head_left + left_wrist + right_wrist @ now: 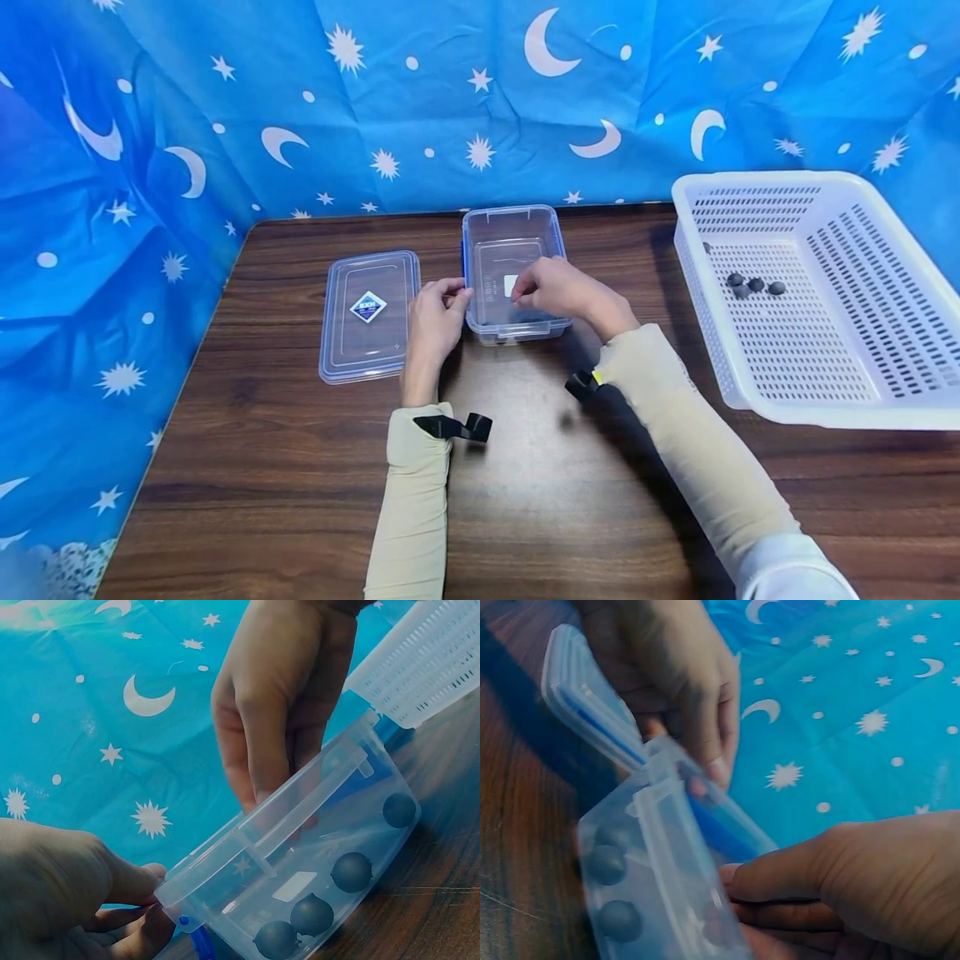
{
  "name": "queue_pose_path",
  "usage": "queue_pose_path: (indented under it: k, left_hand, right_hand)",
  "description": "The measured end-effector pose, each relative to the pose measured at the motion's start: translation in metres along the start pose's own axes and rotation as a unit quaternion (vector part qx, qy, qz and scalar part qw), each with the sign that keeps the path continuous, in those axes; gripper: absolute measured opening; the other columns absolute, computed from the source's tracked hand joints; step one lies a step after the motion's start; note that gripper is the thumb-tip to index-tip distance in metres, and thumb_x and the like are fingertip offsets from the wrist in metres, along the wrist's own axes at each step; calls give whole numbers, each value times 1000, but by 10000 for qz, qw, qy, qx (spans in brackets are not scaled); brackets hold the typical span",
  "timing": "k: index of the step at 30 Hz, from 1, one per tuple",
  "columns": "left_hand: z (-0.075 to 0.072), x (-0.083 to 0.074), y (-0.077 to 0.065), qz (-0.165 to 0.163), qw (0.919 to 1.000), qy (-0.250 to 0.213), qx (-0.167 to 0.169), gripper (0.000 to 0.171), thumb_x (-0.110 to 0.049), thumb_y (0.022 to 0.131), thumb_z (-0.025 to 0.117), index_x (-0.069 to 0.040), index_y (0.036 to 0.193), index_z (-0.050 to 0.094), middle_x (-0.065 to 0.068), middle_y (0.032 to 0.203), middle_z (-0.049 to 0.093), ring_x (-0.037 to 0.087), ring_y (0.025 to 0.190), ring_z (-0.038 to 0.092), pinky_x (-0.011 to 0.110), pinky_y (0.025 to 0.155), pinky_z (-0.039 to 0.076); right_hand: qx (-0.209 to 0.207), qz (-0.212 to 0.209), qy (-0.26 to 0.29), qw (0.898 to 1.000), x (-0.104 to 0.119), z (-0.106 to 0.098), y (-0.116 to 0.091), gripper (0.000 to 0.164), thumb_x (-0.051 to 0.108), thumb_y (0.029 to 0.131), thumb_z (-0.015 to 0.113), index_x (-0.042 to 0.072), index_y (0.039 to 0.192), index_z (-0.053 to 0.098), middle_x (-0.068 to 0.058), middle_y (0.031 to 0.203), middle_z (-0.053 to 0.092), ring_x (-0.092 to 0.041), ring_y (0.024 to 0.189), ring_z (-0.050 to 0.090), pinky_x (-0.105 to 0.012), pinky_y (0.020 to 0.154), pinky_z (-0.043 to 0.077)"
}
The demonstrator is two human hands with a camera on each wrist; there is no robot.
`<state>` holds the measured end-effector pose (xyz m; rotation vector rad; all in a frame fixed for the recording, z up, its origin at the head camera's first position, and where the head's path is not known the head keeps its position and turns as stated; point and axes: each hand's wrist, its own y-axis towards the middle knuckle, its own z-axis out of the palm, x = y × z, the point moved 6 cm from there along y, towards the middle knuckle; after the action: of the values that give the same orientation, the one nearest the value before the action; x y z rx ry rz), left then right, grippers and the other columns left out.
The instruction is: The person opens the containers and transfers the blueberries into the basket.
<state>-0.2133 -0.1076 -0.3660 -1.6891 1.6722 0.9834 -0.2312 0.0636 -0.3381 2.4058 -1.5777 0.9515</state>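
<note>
Pinching clear box point(495, 320) with left hand point(437, 319), reaching inside with right hand point(561, 288), curled — cannot tell if holding anything

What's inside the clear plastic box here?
Inside the clear box, at least four dark balls show through its wall in the left wrist view. The right hand reaches in; whether it holds anything is hidden.

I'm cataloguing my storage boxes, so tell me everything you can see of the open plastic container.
The clear plastic container is rectangular and uncovered, with a blue clip on its left side and a white patch. It stands upright on the wooden table; at least four dark balls lie inside. The left hand pinches its edge; the right hand reaches in from above.
</note>
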Motion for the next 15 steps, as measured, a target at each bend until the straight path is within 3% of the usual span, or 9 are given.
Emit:
queue_pose_path:
  k: [15]
  left_hand:
    - [1, 0, 0, -11, 10000, -58, 62, 26, -19, 93, 62, -3, 113, 69, 12, 102, 66, 23, 89, 64, 35, 82, 49]
  right_hand:
    - [443, -411, -224, 9979, 8, 24, 25, 9, 14, 88, 67, 9, 89, 74, -1, 84, 70, -13, 75, 58, -31, 75, 50]
